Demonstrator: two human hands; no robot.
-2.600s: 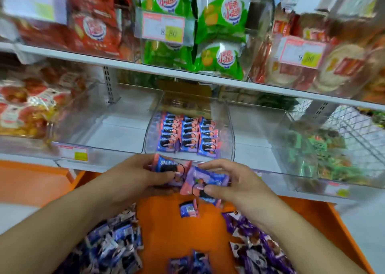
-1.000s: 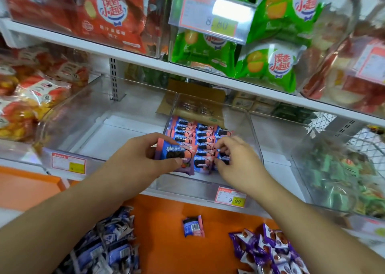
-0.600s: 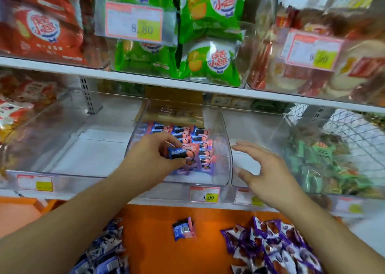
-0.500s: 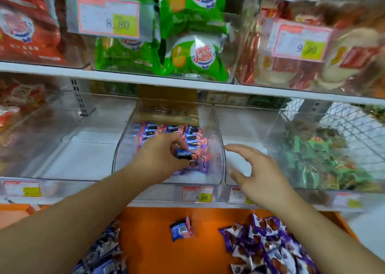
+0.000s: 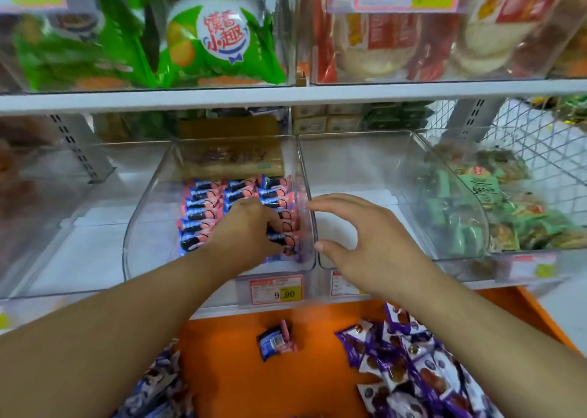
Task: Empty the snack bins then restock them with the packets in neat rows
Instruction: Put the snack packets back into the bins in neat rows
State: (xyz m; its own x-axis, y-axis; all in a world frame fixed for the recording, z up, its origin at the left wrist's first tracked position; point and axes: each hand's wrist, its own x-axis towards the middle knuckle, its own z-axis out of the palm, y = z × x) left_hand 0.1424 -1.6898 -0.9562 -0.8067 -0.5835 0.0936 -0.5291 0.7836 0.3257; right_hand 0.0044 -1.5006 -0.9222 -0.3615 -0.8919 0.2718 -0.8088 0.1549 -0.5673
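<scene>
Packets (image 5: 203,214) in middle bin (image 5: 143,227)

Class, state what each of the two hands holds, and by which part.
Left hand grips a blue-pink packet by its left end; right hand holds nothing.

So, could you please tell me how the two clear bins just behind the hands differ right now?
The middle bin holds blue-and-pink packets in three neat rows; the right bin holds no packets. The left hand reaches into the middle bin, on the packets; the right hand hovers open at the right bin's front. Both are clear and curved-fronted, side by side on one shelf.
</scene>
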